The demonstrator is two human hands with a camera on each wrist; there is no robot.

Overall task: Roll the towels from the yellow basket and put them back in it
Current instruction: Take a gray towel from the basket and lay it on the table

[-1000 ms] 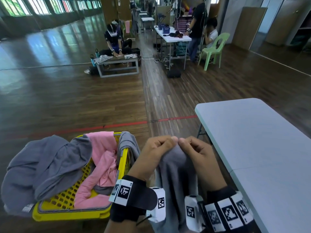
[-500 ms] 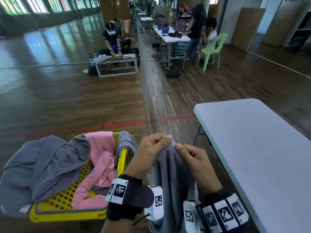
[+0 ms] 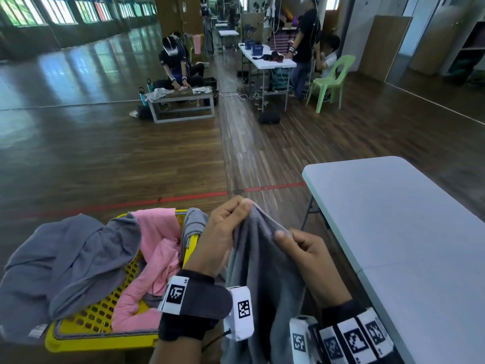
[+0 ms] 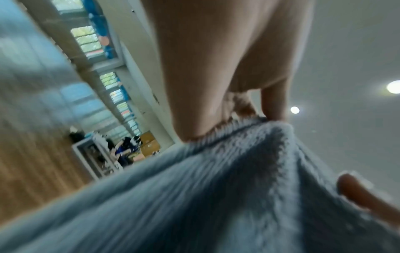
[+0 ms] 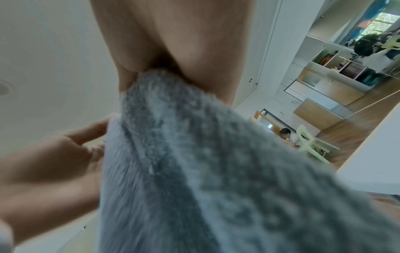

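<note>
A grey towel hangs in the air in front of me, held up by its top edge. My left hand pinches the edge at its highest point. My right hand pinches the same edge a little lower and to the right. The left wrist view shows the grey towel under my thumb, and the right wrist view shows the grey towel pinched between thumb and fingers. The yellow basket stands at lower left, with a pink towel and grey towels draped in and over it.
A white folding table stands to my right, its near corner close to my right hand. Dark wooden floor with a red line lies ahead. Farther off are a low bench, people, another table and a green chair.
My hands were together at the towel's top edge; now the right hand has slid lower and to the right along it, and the left hand has stayed up.
</note>
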